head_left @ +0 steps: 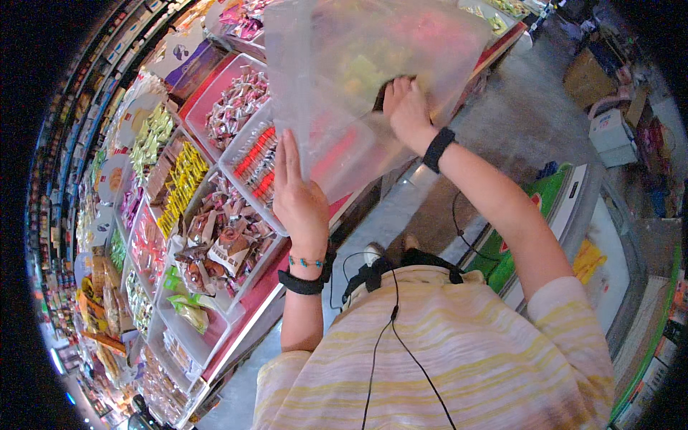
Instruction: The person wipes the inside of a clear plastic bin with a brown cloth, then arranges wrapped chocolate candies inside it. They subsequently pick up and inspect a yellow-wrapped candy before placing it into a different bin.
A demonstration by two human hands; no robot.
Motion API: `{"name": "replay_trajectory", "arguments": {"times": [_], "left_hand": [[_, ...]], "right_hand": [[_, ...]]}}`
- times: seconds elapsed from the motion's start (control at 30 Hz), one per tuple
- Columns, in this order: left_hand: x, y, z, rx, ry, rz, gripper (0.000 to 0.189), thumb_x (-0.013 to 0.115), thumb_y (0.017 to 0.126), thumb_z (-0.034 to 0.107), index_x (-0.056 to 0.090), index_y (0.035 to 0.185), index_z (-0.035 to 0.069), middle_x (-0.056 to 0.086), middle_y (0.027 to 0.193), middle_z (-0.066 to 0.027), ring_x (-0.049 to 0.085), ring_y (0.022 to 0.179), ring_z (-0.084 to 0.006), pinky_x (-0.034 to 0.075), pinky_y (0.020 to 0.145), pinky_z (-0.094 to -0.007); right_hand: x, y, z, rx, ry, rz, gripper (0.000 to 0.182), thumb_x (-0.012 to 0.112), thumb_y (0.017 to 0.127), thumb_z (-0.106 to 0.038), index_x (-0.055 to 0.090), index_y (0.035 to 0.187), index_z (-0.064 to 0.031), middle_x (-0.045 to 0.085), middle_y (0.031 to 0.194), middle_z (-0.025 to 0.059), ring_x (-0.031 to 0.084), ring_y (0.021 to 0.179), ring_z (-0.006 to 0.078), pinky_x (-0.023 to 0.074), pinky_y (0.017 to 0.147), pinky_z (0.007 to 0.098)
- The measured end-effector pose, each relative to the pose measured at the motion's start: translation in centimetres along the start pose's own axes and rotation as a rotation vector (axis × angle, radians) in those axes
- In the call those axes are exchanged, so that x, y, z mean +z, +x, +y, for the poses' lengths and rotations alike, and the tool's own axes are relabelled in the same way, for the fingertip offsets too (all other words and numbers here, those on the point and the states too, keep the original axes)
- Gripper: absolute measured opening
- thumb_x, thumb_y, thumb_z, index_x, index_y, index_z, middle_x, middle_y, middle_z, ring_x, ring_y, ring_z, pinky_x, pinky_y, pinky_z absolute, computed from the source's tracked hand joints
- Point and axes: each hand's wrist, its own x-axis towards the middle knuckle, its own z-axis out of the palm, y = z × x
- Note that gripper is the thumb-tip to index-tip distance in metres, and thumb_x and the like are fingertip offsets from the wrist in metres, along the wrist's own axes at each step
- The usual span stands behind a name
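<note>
A large translucent plastic sheet (344, 54) is raised over the right part of a candy display, blurring the colours behind it. My right hand (406, 110) has its fingers curled at a dark opening in the sheet. At the sheet's lower left edge is my left hand (301, 199), two fingers straight along it and the thumb hidden. Just left of that hand sits a clear plastic bin (282, 228) of red and silver wrapped sticks (252, 161). Below it, another bin holds brown-wrapped snacks (226, 242).
More bins hold yellow packets (185, 180) and pink-wrapped candies (236, 107). A red-covered counter edge (250, 306) runs beside me. To the right stands a chest freezer (607, 269); cartons (610, 134) lie farther off. A black cable (395, 312) hangs down my front.
</note>
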Motion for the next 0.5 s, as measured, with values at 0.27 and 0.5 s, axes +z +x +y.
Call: {"name": "replay_trajectory", "arguments": {"times": [0.27, 0.5], "left_hand": [[1.0, -2.1, 0.1, -0.014, -0.035, 0.040, 0.073, 0.043, 0.066, -0.014, 0.035, 0.135, 0.009, 0.039, 0.133, -0.0169, 0.041, 0.120, -0.0331, 0.041, 0.092, -0.0366], [1.6, -4.0, -1.3, -0.089, -0.164, -0.060, 0.062, 0.042, 0.072, -0.012, 0.033, 0.132, -0.001, 0.037, 0.132, -0.0209, 0.033, 0.125, -0.0349, 0.028, 0.103, -0.0386]], "right_hand": [[-0.6, -0.2, -0.3, 0.207, 0.202, -0.014, 0.043, 0.049, 0.079, -0.016, 0.044, 0.118, 0.0019, 0.049, 0.118, 0.0190, 0.048, 0.101, 0.0266, 0.0369, 0.083, 0.0363], [0.4, -2.6, -3.3, 0.366, 0.540, -0.168, 0.036, 0.048, 0.078, -0.014, 0.048, 0.111, 0.0003, 0.056, 0.106, 0.0171, 0.052, 0.096, 0.0279, 0.0370, 0.084, 0.0387]]}}
